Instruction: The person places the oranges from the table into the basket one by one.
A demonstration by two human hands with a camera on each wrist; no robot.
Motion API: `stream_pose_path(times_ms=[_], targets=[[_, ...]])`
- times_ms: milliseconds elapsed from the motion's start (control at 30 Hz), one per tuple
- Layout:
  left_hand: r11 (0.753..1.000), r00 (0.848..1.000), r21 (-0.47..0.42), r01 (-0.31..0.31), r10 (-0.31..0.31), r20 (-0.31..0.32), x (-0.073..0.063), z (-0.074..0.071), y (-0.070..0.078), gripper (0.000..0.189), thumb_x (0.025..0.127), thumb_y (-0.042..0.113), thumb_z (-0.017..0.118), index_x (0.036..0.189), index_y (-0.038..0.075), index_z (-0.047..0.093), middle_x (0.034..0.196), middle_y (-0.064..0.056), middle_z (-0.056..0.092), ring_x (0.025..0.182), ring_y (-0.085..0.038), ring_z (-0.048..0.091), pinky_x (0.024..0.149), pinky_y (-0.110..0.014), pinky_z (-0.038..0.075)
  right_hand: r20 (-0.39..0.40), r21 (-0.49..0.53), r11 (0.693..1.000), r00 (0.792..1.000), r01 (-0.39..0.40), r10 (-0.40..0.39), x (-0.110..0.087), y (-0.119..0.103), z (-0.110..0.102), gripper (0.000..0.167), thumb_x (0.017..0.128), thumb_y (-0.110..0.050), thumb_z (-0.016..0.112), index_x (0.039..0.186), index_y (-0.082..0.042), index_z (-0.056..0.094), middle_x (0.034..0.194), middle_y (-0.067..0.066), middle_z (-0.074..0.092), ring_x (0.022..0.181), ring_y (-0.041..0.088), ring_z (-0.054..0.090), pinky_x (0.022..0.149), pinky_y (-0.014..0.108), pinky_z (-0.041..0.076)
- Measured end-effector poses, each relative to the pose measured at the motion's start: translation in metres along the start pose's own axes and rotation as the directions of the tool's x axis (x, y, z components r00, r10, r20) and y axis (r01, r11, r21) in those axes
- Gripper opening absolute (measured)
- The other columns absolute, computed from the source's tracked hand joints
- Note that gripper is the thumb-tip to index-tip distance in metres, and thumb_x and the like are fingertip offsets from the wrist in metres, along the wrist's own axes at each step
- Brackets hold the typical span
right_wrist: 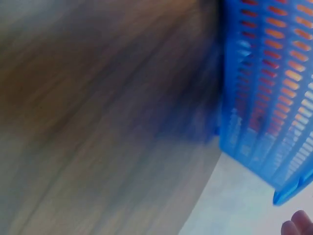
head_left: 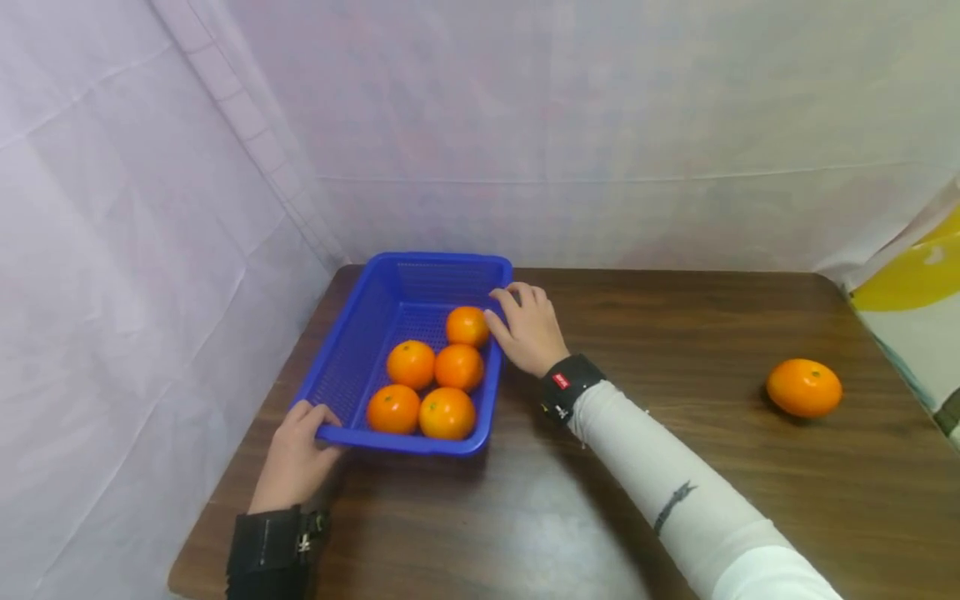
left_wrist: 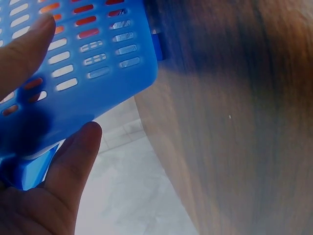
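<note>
A blue plastic basket [head_left: 420, 446] with slotted walls lies at the left of the table, holding several oranges [head_left: 447, 413] gathered towards its near right side. At the near left corner my left hand [head_left: 298, 450] grips the rim; in the left wrist view its thumb and a finger [left_wrist: 29, 54] lie against the wall. My right hand [head_left: 531, 329] is over the far part of the right rim, fingers spread and slightly bent, thumb close to the farthest orange [head_left: 467, 327]. In the right wrist view only its fingertips [right_wrist: 299, 224] show, just apart from the basket's edge.
A single orange [head_left: 804, 388] rests on the right side of the brown wooden table [head_left: 660, 325]. White cloth [head_left: 600, 125] hangs behind the table and along its left side. A yellow object [head_left: 911, 271] is beyond the right edge.
</note>
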State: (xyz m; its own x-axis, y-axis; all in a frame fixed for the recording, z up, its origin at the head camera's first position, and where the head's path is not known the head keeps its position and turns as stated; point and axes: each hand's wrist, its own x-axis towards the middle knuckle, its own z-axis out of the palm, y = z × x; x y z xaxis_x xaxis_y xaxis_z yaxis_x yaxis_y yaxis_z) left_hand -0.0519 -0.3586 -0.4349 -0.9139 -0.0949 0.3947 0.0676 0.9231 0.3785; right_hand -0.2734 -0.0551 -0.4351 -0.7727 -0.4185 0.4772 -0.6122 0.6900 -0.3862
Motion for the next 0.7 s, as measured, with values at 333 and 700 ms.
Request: stream_pose_path(times_ms=[333, 700], targets=[[1.0, 1.0, 0.001, 0.02, -0.02, 0.015, 0.0, 0.0, 0.001, 0.031, 0.068, -0.002, 0.084, 0.081, 0.012, 0.06, 0.084, -0.003, 0.051, 0.083, -0.023, 0.057, 0.075, -0.043, 0.048, -0.068, -0.082, 0.994, 0.995, 0.069, -0.074, -0.03, 0.028, -0.014, 0.04, 0.1, -0.041, 0.052, 0.131, -0.017, 0.059, 0.131, 0.017, 0.053, 0.12, 0.041, 0.048, 0.099, 0.056, 0.041], [1.0, 1.0, 0.007, -0.013, 0.013, -0.018, 0.0, 0.0, -0.001, 0.033, 0.064, -0.003, 0.085, 0.08, 0.012, 0.061, 0.084, -0.003, 0.053, 0.082, -0.024, 0.059, 0.074, -0.045, 0.049, -0.091, -0.131, 0.99, 0.993, 0.057, -0.069, -0.064, 0.049, -0.036, 0.044, 0.096, -0.039, 0.058, 0.133, -0.017, 0.057, 0.132, 0.018, 0.053, 0.119, 0.042, 0.048, 0.097, 0.06, 0.041]])
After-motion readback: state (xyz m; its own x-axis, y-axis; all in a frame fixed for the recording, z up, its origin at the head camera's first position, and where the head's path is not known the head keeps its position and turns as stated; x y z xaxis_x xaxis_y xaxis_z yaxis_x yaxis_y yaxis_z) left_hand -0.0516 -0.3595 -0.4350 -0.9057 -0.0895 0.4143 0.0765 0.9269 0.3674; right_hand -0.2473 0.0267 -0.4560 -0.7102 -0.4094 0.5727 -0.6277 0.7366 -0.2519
